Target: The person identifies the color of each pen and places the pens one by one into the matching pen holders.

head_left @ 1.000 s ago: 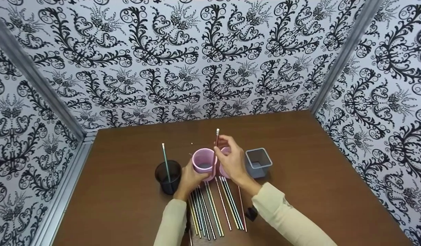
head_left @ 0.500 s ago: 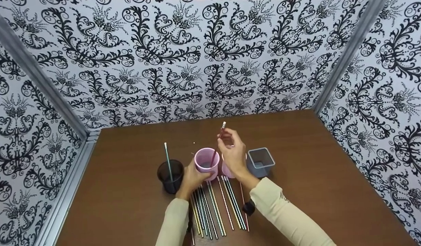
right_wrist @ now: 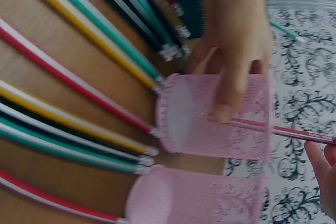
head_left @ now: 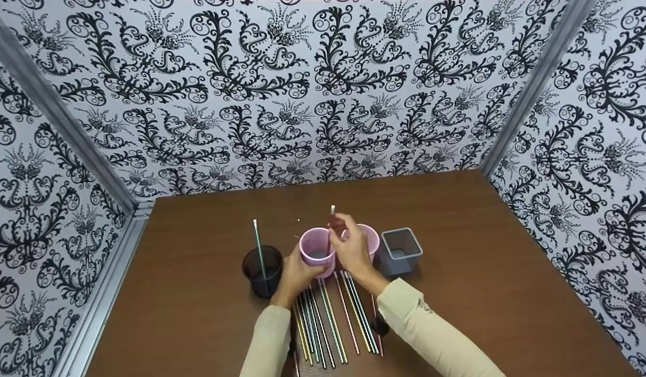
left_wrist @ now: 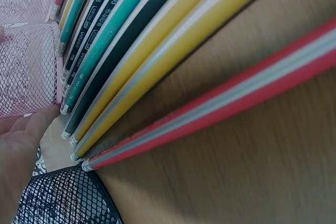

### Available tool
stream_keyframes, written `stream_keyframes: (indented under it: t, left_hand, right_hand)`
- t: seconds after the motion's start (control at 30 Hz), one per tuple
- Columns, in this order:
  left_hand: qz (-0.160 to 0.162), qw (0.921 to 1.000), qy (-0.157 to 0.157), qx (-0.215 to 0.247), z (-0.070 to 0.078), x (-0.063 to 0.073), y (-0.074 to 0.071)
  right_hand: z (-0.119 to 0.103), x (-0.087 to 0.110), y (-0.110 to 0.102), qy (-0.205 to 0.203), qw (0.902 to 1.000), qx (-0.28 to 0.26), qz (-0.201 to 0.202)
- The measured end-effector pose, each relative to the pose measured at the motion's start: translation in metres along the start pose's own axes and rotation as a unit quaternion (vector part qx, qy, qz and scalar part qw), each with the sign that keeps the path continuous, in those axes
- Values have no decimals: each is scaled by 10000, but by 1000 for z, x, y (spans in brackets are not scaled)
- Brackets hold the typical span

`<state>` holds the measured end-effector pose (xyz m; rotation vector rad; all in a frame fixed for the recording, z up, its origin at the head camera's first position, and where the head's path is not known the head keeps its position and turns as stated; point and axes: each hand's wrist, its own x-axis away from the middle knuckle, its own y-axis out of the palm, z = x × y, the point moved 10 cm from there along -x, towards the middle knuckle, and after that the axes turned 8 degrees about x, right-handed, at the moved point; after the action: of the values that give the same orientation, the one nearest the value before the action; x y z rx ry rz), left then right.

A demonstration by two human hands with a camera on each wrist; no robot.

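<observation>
In the head view my left hand (head_left: 297, 273) grips the left pink mesh pencil cup (head_left: 316, 268) from its left side, thumb across the front. My right hand (head_left: 352, 250) pinches a red pencil (head_left: 332, 215) near its white eraser end. The pencil stands nearly upright, its lower part inside that cup. Through the mesh in the right wrist view, the red pencil (right_wrist: 294, 132) slants within the cup (right_wrist: 210, 142); whether its tip touches the bottom I cannot tell. A second pink mesh cup (head_left: 371, 242) stands just right, partly behind my right hand.
Farther left stands a black mesh cup (head_left: 255, 262) with one teal pencil (head_left: 259, 241) leaning in it. A grey square container (head_left: 400, 262) is on the right. Several striped pencils (head_left: 330, 324) lie side by side on the brown table (head_left: 197, 314), in front of the cups.
After rising and tilting half a second ago, the red pencil is now lower and more upright in the left pink cup. My right hand has shifted down and left; my left hand keeps its grip.
</observation>
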<state>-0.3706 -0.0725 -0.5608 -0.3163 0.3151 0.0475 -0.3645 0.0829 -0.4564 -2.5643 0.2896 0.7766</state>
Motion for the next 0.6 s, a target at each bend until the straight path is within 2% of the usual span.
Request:
stream_keyframes:
  t: [0.23, 0.6]
  left_hand:
    - [-23, 9998, -171, 123, -4, 0, 2]
    - [13, 9999, -18, 126, -2, 1, 1]
  right_hand:
    - [13, 9, 11, 86, 9994, 118, -322]
    - [19, 9, 19, 268, 9967, 420, -634]
